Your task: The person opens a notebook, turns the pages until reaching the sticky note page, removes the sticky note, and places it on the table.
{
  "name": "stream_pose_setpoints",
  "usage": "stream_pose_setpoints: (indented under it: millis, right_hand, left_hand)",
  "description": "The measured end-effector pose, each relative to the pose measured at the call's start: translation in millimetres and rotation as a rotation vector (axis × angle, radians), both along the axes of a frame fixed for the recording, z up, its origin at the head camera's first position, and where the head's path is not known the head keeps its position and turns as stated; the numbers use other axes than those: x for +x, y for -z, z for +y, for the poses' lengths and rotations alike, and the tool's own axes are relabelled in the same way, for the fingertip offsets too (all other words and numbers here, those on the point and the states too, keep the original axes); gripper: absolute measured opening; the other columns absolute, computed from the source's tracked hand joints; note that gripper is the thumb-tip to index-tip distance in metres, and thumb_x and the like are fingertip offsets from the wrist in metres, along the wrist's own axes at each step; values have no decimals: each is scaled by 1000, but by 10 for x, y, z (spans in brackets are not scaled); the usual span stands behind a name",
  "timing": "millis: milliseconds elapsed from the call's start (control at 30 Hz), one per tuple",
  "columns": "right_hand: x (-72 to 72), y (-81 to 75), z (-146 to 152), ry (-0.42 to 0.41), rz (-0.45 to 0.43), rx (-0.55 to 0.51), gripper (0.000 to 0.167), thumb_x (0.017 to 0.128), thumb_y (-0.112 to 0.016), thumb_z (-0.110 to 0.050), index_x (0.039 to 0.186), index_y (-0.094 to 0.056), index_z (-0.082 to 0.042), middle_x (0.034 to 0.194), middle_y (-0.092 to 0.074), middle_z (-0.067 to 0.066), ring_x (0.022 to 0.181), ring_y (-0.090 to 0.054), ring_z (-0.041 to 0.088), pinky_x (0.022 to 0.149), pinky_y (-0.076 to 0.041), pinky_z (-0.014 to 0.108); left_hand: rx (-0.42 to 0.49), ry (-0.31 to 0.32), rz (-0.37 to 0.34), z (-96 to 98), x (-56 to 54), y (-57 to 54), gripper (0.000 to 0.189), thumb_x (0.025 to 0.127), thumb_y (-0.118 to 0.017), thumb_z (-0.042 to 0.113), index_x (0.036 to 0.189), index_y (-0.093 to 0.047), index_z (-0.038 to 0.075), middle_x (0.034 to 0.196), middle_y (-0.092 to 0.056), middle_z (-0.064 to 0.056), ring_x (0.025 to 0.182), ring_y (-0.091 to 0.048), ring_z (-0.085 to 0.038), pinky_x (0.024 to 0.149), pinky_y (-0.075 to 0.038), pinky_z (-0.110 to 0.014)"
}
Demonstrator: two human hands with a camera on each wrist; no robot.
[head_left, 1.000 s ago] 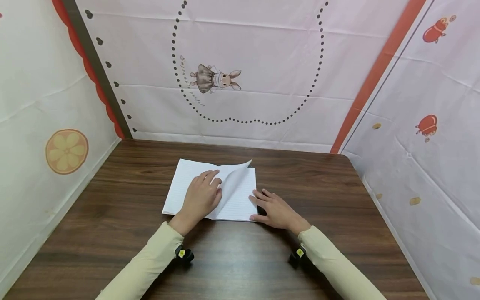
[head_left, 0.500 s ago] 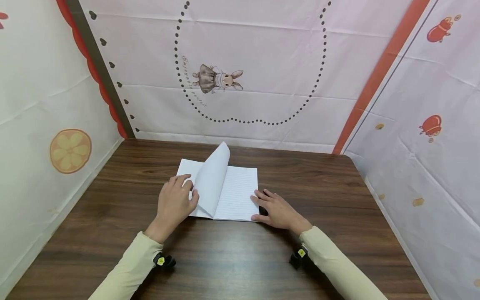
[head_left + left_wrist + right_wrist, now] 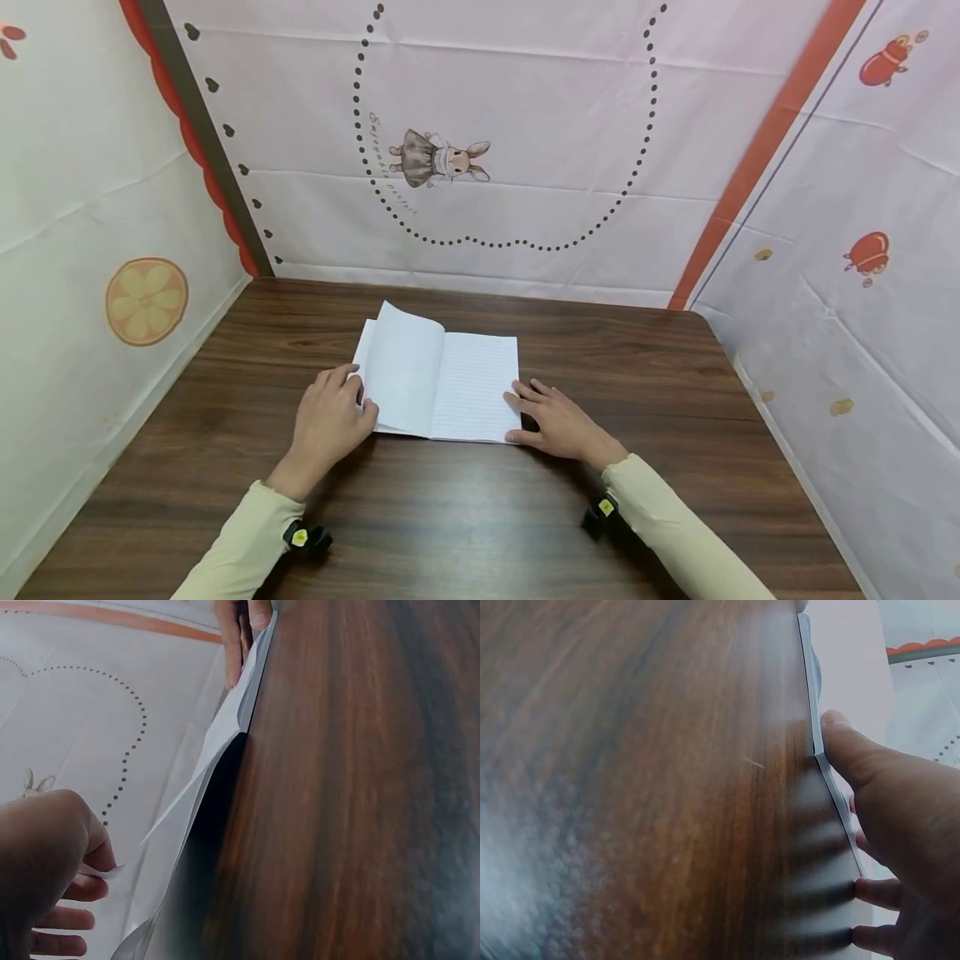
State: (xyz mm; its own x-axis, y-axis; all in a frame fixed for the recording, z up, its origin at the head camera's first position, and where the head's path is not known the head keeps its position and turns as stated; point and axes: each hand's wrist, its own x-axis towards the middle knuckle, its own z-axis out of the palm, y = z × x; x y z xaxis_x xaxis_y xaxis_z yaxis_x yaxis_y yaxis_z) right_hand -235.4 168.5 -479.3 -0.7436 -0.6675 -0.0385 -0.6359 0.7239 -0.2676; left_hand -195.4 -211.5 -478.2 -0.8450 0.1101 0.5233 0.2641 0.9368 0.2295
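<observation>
An open notebook (image 3: 480, 387) with white lined pages lies on the brown table. Its right page is flat, while a loose page (image 3: 405, 358) curves up over the left side, its far corner raised. My left hand (image 3: 330, 417) is at the notebook's left edge; in the left wrist view, thumb and index finger pinch a thin bit of paper (image 3: 112, 871). On the right edge, my right hand (image 3: 555, 421) rests with fingers spread, the thumb (image 3: 836, 720) lying on the near corner of the page.
The wood-grain table (image 3: 465, 517) extends around the notebook. White printed cloth hangs behind it, with a rabbit picture (image 3: 435, 158), and along both sides. A small black camera (image 3: 307, 540) sits at the left wrist, another camera (image 3: 600, 515) at the right.
The left hand has moved left from the middle of the notebook to its left edge. The page has swung over from the right side to the left. The right hand has stayed in place.
</observation>
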Motion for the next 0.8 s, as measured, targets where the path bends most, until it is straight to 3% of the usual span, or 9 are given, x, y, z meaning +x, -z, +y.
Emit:
stream_pose_setpoints:
  millis: [167, 300, 400, 633, 733, 800]
  right_hand:
    - [-5, 11, 9, 0, 3, 0, 76, 99, -56, -59, 159, -38, -15, 166, -30, 12, 153, -25, 40, 118, -28, 65]
    - [-14, 43, 2, -5, 10, -5, 76, 99, -57, -58, 159, -39, -15, 166, -31, 13, 153, -26, 41, 117, -29, 65]
    - [-22, 69, -4, -8, 12, -7, 76, 99, -57, -58, 159, -39, -15, 165, -31, 13, 152, -26, 41, 116, -29, 66]
    - [-32, 73, -9, -3, 5, -5, 76, 99, -56, -59, 159, -39, -16, 166, -30, 12, 153, -25, 41, 118, -28, 65]
    - [-30, 61, 0, 5, 4, -4, 76, 99, -56, -59, 159, -39, -16, 166, -30, 12, 153, -25, 40, 118, -28, 64]
    - [-27, 52, 3, 9, 4, -6, 76, 99, -57, -59, 159, -40, -16, 166, -30, 12, 153, -25, 41, 118, -28, 65]
  left_hand:
    - [-7, -27, -130, -34, 40, 25, 19, 82, -62, 16, 67, -55, 7, 125, -65, -29, 114, -58, -50, 84, -49, -62]
    - [-33, -45, -249, -58, 54, 34, 22, 85, -61, 16, 88, -69, -5, 130, -60, -33, 122, -53, -52, 90, -46, -64]
    - [-43, -50, -302, -76, 50, 55, 33, 86, -60, 17, 104, -70, -10, 131, -59, -34, 124, -51, -53, 93, -45, -66]
    - [-45, -53, -357, -75, 28, 111, 37, 86, -58, 19, 106, -70, -9, 132, -57, -35, 126, -49, -53, 95, -44, -67]
    - [-35, -62, -349, -73, 11, 132, 26, 84, -61, 22, 91, -67, -3, 128, -59, -33, 123, -51, -52, 92, -45, -64]
    - [-18, -68, -322, -78, 0, 147, 25, 82, -65, 24, 88, -61, 0, 119, -60, -30, 115, -53, -50, 85, -46, -61]
